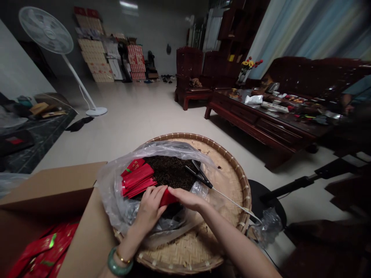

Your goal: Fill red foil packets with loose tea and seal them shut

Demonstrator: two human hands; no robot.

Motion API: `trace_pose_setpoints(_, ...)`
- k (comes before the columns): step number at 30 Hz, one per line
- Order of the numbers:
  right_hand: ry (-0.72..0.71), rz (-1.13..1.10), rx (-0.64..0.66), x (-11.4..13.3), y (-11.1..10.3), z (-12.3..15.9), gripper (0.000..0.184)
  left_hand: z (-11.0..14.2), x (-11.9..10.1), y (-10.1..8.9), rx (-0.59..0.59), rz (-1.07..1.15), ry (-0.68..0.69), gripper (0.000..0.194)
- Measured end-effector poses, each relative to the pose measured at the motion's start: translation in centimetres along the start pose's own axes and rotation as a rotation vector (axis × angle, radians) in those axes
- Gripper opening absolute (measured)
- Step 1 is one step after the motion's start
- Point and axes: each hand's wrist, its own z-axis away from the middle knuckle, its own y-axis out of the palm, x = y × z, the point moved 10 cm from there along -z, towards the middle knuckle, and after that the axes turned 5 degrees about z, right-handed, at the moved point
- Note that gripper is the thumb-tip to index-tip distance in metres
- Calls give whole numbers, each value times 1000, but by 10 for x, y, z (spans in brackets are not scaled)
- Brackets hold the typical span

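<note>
Both of my hands meet over a clear plastic bag point(111, 193) that lies open on a round woven bamboo tray point(242, 173). My left hand point(152, 204) is closed around the left side of a small red packet point(168, 197). At the packet's right side, my right hand point(188, 199) grips it with the fingers together. Just beyond, a stack of flat red packets point(139, 179) rests on dark, loose, tea-like leaves point(171, 170) in the bag. A black two-armed clamp tool point(201, 175) with a white cord lies on the leaves, its arms apart.
At lower left, an open cardboard box point(95, 231) holds several filled red packets point(48, 247). A black round stand base point(268, 200) is right of the tray, beside a crumpled plastic bag point(269, 226). Farther off are a wooden table point(240, 114) and a white fan point(97, 111).
</note>
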Motion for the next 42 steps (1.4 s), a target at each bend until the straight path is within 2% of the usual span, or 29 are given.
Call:
trace_pose_setpoints(3, 12, 15, 57, 5, -2, 4, 61, 1, 8, 5, -28, 130, -55, 47)
trace_pose_setpoints(5, 2, -48, 51, 13, -12, 6, 62, 2, 19, 3, -85, 174, -106, 39)
trace_pose_setpoints(6, -19, -78, 3, 18, -23, 5, 61, 3, 25, 0, -118, 182, -139, 35)
trace_pose_setpoints(8, -74, -50, -173, 27, -51, 4, 52, 6, 38, -6, -197, 194, -213, 32)
trace_pose_setpoints(10, -130, 154, -331, 34, -71, 4, 35, 10, 50, -13, -286, 222, -291, 34)
trace_pose_setpoints(11, -154, 305, -370, 36, -73, 2, 31, 12, 56, -15, -325, 245, -329, 36)
trace_pose_setpoints(12, -175, 469, -378, 37, -70, -1, 35, 14, 61, -17, -356, 272, -365, 37)
trace_pose_setpoints(14, -206, 771, -359, 35, -56, -9, 57, 18, 70, -19, -401, 324, -426, 37)
trace_pose_setpoints(16, -204, 994, -340, 30, -41, -18, 75, 21, 76, -20, -439, 367, -464, 37)
trace_pose_setpoints(18, -170, 1141, -339, 25, -31, -27, 75, 25, 82, -22, -480, 393, -489, 39)
trace_pose_setpoints(20, -134, 1217, -360, 23, -28, -35, 64, 28, 86, -21, -496, 398, -504, 40)
trace_pose_setpoints(22, -121, 1234, -395, 24, -29, -40, 50, 31, 87, -19, -492, 388, -515, 39)
trace_pose_setpoints(24, -125, 1221, -416, 24, -31, -42, 45, 32, 87, -17, -488, 383, -519, 38)
trace_pose_setpoints(28, -158, 1211, -384, 24, -30, -44, 50, 32, 82, -16, -479, 367, -494, 36)
trace_pose_setpoints(34, -174, 1181, -375, 24, -36, -44, 34, 34, 79, -14, -476, 356, -465, 37)
trace_pose_setpoints(38, -172, 1206, -382, 23, -35, -44, 46, 33, 79, -12, -462, 359, -456, 37)
trace_pose_setpoints(42, -177, 1182, -373, 23, -36, -46, 38, 34, 78, -12, -459, 349, -459, 36)
